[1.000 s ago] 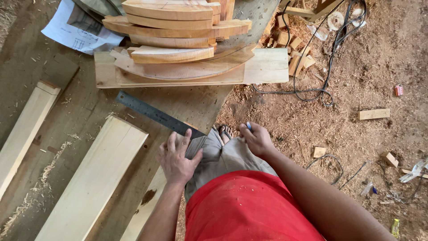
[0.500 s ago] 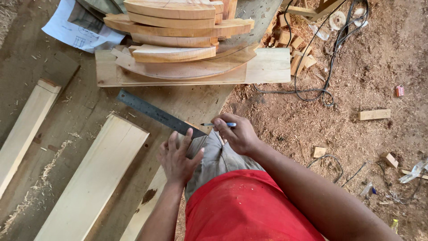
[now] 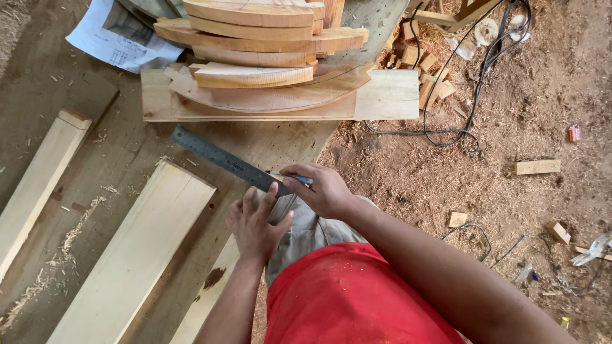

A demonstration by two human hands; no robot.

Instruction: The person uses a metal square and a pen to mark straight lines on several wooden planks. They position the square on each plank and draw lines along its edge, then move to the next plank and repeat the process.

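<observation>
A long steel ruler (image 3: 220,160) lies slanted on the wooden workbench (image 3: 83,121). My left hand (image 3: 256,222) presses flat on the ruler's near end, fingers spread. My right hand (image 3: 322,189) is closed on a blue pen (image 3: 290,178), whose tip points left along the ruler's edge. A pale plank (image 3: 137,248) lies just left of my left hand, and a narrower pale board (image 3: 207,296) runs under my left forearm.
Several curved wooden pieces (image 3: 255,48) are stacked on a flat board (image 3: 382,95) at the bench's far side, beside a paper drawing (image 3: 111,41). Another plank (image 3: 38,185) lies at the left. The sawdust floor at the right holds black cables (image 3: 459,83) and wood offcuts (image 3: 537,167).
My right hand has moved from the bench edge up and left to the ruler, bringing the pen's tip against it. My left hand has stayed on the ruler's near end.
</observation>
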